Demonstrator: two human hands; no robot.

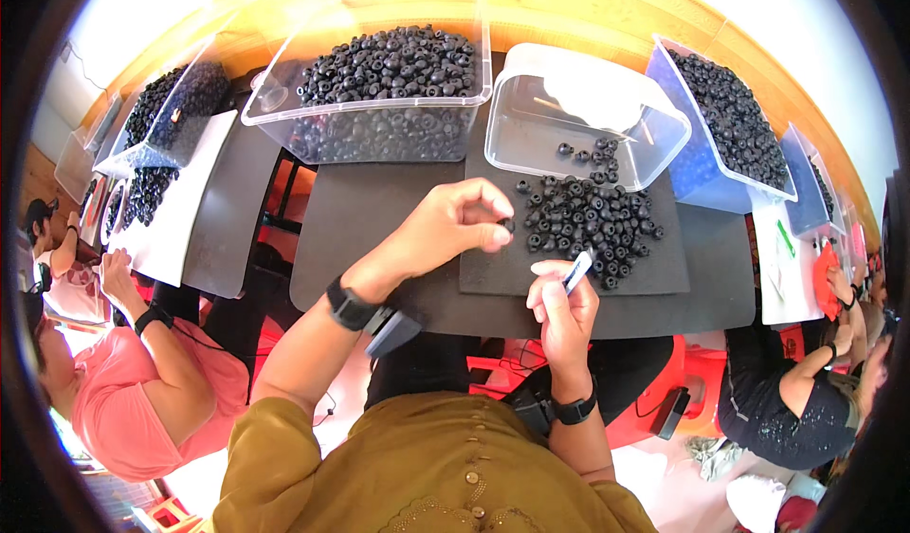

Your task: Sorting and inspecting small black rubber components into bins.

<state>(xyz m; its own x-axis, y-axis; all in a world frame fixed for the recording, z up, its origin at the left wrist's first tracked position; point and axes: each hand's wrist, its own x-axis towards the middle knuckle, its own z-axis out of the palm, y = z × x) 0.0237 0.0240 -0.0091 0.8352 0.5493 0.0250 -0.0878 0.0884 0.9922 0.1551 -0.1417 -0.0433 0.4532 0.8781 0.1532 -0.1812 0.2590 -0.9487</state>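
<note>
My left hand (450,225) is raised over the dark table, thumb and fingertips pinching a small black rounded piece (507,224). To its right, my right hand (563,320) is closed around a slim white-and-blue tool (578,270), whose tip points up toward a pile of black pieces. These are small, rounded and glossy, many with a hole in the end. The pile (592,216) lies on a dark mat (493,272), just beyond my right hand. At its far side, a clear plastic bin (512,135) lies tipped toward me, with several pieces inside.
A large clear bin (379,121) heaped with black pieces stands at the back left. A bluish bin (706,159) full of them stands at the back right. One person in pink (161,391) works to my left; another in black (791,410) is on my right.
</note>
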